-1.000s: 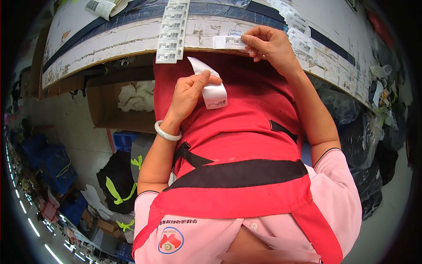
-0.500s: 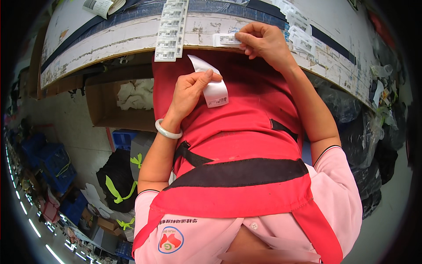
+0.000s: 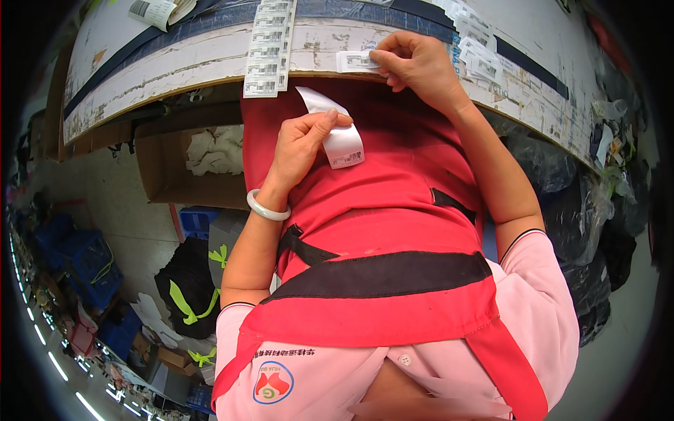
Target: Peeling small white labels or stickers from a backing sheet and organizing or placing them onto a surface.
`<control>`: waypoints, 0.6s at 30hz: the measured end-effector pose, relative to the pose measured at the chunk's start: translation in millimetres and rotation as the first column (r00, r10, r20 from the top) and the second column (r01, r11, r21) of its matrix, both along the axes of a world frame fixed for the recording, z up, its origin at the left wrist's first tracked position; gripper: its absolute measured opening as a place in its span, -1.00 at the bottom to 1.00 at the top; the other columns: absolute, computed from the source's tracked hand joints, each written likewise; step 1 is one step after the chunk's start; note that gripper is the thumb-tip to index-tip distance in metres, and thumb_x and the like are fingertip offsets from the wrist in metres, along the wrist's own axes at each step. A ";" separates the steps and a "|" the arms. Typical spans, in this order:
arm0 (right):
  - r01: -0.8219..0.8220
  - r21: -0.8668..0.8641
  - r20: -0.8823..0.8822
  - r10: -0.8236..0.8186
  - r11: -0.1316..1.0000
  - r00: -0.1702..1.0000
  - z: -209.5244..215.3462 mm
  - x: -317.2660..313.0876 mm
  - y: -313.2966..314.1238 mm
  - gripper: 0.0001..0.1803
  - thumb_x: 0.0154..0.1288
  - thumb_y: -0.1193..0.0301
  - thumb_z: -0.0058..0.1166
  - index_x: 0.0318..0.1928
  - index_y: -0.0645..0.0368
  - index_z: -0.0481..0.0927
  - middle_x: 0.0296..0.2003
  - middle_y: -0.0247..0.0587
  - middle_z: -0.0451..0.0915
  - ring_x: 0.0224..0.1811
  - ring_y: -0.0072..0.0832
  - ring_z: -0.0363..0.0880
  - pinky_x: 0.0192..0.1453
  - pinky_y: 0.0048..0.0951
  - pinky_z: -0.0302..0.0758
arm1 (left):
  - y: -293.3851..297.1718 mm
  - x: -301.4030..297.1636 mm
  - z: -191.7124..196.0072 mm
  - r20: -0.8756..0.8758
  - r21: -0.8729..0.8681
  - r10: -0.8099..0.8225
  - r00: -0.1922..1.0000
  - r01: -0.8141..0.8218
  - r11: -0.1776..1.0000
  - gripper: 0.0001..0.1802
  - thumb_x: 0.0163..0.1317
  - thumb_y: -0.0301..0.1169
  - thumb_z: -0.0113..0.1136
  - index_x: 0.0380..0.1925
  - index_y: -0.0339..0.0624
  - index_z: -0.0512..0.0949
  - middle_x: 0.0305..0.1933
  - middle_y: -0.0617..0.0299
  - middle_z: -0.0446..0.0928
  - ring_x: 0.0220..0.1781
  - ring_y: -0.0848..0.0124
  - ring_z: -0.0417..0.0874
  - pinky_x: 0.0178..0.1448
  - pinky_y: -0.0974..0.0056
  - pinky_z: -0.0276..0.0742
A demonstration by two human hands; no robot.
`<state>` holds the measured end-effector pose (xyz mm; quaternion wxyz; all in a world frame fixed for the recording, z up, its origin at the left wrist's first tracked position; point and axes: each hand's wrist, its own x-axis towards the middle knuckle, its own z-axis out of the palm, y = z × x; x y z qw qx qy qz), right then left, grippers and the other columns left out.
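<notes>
A curled white strip of label backing [image 3: 341, 144] hangs from my left hand [image 3: 302, 144], pinched between thumb and fingers. One printed barcode label shows at the strip's lower end. At the table's front edge, my right hand [image 3: 420, 69] pinches the right end of a small white tag [image 3: 357, 61] that has a barcode label on it. The tag lies on what looks like a short stack of similar tags. To the left, long strips of barcode labels [image 3: 265, 52] run over the table and overhang its edge.
Piles of labelled white tags [image 3: 481, 59] lie on the worn white table [image 3: 319, 43], right of my right hand. A rolled label strip [image 3: 152, 12] is at the far left. Below the table stands a cardboard box [image 3: 165, 165] with crumpled paper; dark plastic bags [image 3: 562, 210] are at the right.
Both hands keep their grips and have barely moved. The table, tags and label strips appear shifted very slightly left and up in the view.
</notes>
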<state>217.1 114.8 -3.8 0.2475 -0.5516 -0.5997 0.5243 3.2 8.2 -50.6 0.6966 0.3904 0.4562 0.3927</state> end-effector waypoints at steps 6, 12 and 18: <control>-0.021 0.078 0.081 0.015 0.997 0.997 5.7 -5.2 -2.9 -0.79 0.32 0.35 0.15 -0.26 0.28 0.60 -0.51 -0.37 0.56 -0.56 -0.72 0.49 -0.49 -0.67 0.51 | -0.8 1.9 -1.1 -0.028 0.009 0.007 1.000 -0.007 1.000 -0.60 0.42 -0.20 0.04 -0.21 -0.34 0.67 -0.32 0.27 0.64 -0.30 0.61 0.53 -0.22 0.49 0.45; 0.040 0.063 -0.047 -0.037 0.997 0.998 11.2 19.4 -7.8 -0.80 0.34 0.35 0.12 -0.24 0.27 0.62 -0.51 -0.39 0.55 -0.56 -0.72 0.49 -0.51 -0.67 0.48 | -0.6 7.5 13.3 0.087 -0.091 0.019 0.996 -0.011 0.996 -0.73 0.33 -0.40 0.15 -0.05 -0.35 0.60 -0.22 0.24 0.60 -0.43 0.59 0.53 -0.40 0.48 0.49; 0.347 0.204 -0.103 -0.333 0.915 0.937 18.9 120.6 -5.4 -0.83 0.30 0.36 0.16 -0.24 0.22 0.63 -0.51 -0.45 0.56 -0.57 -0.76 0.45 -0.51 -0.69 0.40 | -9.3 5.4 15.4 0.135 -0.079 0.024 0.991 -0.013 0.997 -0.62 0.25 -0.54 0.21 0.08 -0.36 0.51 -0.15 0.16 0.58 -0.47 0.57 0.54 -0.43 0.48 0.52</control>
